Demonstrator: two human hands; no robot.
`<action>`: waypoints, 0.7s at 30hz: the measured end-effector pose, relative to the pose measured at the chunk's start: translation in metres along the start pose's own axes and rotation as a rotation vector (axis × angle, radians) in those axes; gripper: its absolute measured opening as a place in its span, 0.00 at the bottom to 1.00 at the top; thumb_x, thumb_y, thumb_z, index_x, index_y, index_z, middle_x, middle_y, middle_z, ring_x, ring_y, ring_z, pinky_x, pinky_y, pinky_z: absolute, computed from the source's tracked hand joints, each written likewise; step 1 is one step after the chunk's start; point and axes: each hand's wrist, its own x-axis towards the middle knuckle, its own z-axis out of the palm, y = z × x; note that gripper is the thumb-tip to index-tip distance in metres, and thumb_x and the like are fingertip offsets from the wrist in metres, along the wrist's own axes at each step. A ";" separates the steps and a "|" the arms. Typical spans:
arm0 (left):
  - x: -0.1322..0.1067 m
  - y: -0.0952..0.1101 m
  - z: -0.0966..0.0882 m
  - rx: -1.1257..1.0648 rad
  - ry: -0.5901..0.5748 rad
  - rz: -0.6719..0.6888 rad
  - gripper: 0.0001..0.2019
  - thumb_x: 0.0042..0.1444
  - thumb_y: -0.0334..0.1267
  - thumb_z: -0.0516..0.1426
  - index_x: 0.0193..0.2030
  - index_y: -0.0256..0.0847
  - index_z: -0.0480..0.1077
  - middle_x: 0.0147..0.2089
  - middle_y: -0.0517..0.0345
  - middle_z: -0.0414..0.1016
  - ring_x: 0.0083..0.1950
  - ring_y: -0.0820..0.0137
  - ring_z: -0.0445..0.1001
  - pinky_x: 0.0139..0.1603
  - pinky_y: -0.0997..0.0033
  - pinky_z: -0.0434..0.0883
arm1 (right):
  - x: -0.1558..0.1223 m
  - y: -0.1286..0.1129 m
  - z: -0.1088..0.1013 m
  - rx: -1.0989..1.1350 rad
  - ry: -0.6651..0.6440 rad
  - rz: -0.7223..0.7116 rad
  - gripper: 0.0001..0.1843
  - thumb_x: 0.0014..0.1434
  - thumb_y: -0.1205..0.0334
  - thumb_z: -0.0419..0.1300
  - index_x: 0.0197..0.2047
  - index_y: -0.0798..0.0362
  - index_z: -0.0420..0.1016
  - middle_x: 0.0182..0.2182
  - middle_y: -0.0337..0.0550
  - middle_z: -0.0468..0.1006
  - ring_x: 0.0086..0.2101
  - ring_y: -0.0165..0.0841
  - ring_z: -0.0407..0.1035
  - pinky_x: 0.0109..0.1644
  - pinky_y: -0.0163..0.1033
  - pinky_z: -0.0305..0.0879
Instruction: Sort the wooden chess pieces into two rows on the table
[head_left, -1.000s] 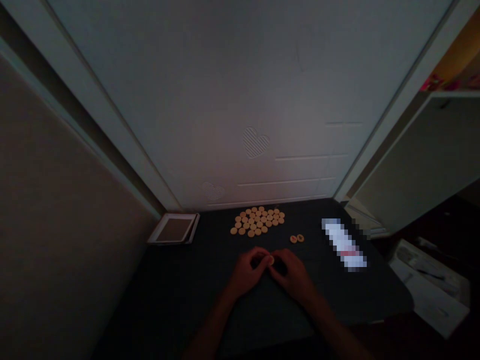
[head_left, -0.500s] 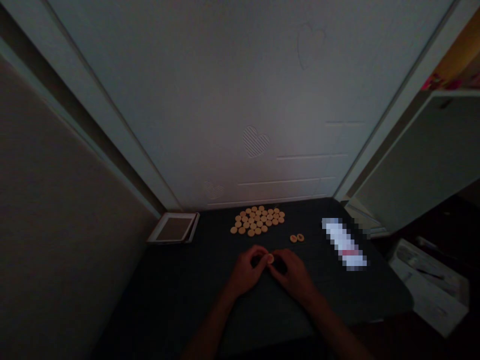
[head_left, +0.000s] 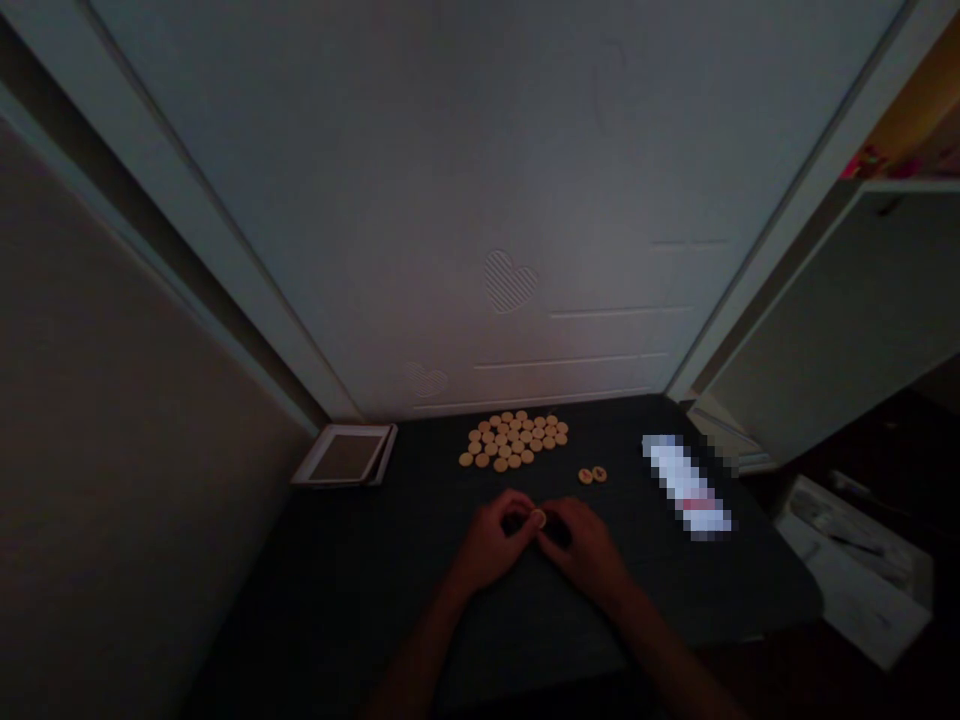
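Between the fingertips of both hands is a small round wooden disc [head_left: 539,519]. My left hand [head_left: 491,540] pinches it from the left, its thumb lying partly over the disc's face. From the other side my right hand [head_left: 585,545] is closed on the same disc. Past the fingers, several pale wooden discs [head_left: 514,441] lie flat in a loose cluster on the dark table. Two more discs [head_left: 592,475] with dark or reddish marks on their faces lie side by side, just beyond my right hand.
A framed, box-like item [head_left: 345,456] lies at the table's back left corner. On the right of the dark table [head_left: 360,580] is a bright, pixelated oblong [head_left: 687,488]. A white panel with heart reliefs [head_left: 510,281] rises behind. A white box [head_left: 862,570] stands lower, off the right edge.
The disc in my fingers has turned slightly, and the left thumb covers more of its face. Both hands stay almost in place; the whole view has shifted a little.
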 end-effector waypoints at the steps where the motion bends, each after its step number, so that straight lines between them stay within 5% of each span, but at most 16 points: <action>1: 0.000 0.000 0.000 0.001 -0.001 -0.001 0.07 0.61 0.43 0.60 0.42 0.43 0.73 0.39 0.58 0.82 0.41 0.67 0.81 0.44 0.69 0.75 | 0.000 -0.001 0.000 -0.003 -0.006 -0.001 0.11 0.63 0.62 0.62 0.49 0.48 0.73 0.40 0.44 0.80 0.40 0.39 0.74 0.44 0.44 0.71; 21: 0.001 0.001 -0.001 0.000 0.000 0.013 0.08 0.64 0.44 0.57 0.42 0.43 0.74 0.41 0.56 0.82 0.45 0.65 0.81 0.49 0.66 0.75 | 0.001 -0.004 -0.003 0.013 -0.025 0.034 0.10 0.64 0.61 0.62 0.49 0.49 0.73 0.39 0.44 0.80 0.40 0.39 0.75 0.45 0.44 0.71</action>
